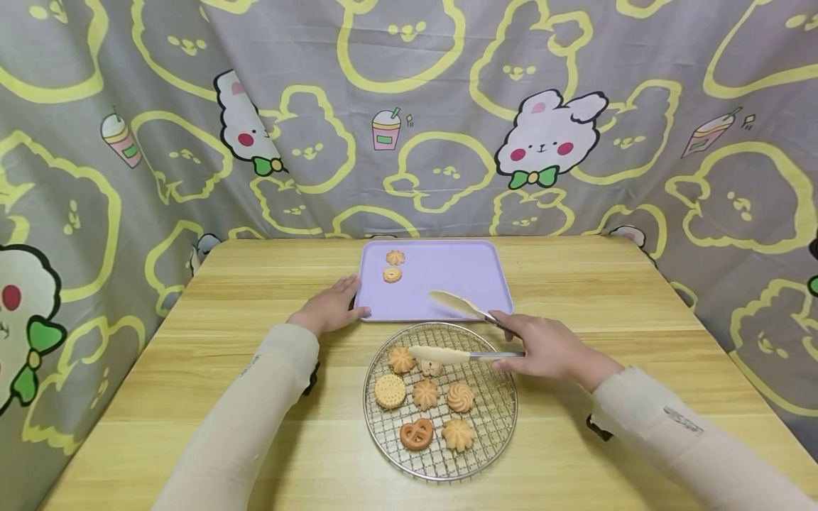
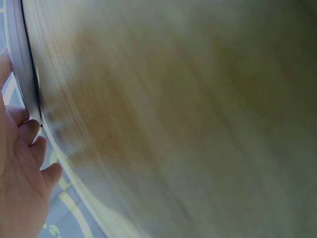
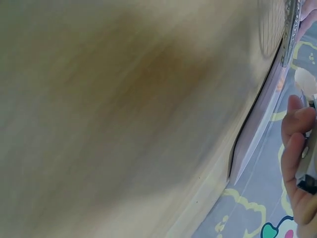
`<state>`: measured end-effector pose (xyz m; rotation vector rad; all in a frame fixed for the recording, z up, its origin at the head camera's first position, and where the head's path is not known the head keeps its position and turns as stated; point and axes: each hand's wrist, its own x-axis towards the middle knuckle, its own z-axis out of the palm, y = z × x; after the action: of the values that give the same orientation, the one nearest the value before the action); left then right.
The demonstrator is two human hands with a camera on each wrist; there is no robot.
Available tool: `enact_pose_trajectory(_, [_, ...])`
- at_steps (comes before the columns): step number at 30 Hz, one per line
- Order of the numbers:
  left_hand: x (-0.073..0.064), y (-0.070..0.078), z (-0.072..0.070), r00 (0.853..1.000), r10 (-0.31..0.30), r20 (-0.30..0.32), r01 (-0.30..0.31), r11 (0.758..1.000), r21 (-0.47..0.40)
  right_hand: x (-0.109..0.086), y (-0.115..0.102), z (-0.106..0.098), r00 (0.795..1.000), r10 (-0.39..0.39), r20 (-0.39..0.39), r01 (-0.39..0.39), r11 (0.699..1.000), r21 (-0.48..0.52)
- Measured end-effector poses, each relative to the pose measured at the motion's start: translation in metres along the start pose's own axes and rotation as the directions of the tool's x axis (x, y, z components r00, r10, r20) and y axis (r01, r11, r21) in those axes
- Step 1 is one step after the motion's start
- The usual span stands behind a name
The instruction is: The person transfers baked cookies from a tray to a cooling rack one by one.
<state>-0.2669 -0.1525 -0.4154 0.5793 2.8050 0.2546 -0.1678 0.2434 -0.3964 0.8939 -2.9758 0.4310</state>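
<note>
My right hand [image 1: 549,349] holds a pair of tongs [image 1: 495,355] with metal arms and cream-coloured tips. The tongs stand spread: one tip overlaps the lilac tray [image 1: 473,273] in the head view, the other the round wire rack [image 1: 501,419]. The near tip partly hides a bear-faced cookie [image 1: 431,368]. Beside it lies a flower-shaped cookie [image 1: 401,359]. At the tray's front left corner rests my left hand [image 1: 329,306], thumb by the front edge and fingers along the left side. The right wrist view catches the handle end of the tongs [image 3: 308,166] in my fingers.
Other cookies on the rack include a round dotted one [image 1: 390,392], a swirl [image 1: 460,397] and a brown pretzel shape [image 1: 417,434]. Two cookies [image 1: 395,257] sit at the tray's back left. A patterned curtain [image 1: 441,106] hangs behind the wooden table [image 1: 255,284].
</note>
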Motion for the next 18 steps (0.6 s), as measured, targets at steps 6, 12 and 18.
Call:
enact_pose_trajectory(6, [0.000,0.000,0.000,1.000,0.001,0.004,-0.001,1.000,0.004,0.009,0.002,0.003,0.999,0.048,0.013,-0.048,0.999,0.012])
enact_pose_trajectory(12, [0.000,0.000,-0.001,1.000,-0.002,0.003,0.002,1.000,0.004,0.022,0.003,0.004,0.997,0.075,-0.007,-0.075,0.997,0.008])
enact_pose_trajectory(18, [0.000,0.001,-0.001,1.000,-0.001,0.003,0.001,1.000,-0.005,0.038,0.002,0.001,0.995,0.097,-0.010,-0.097,0.995,-0.009])
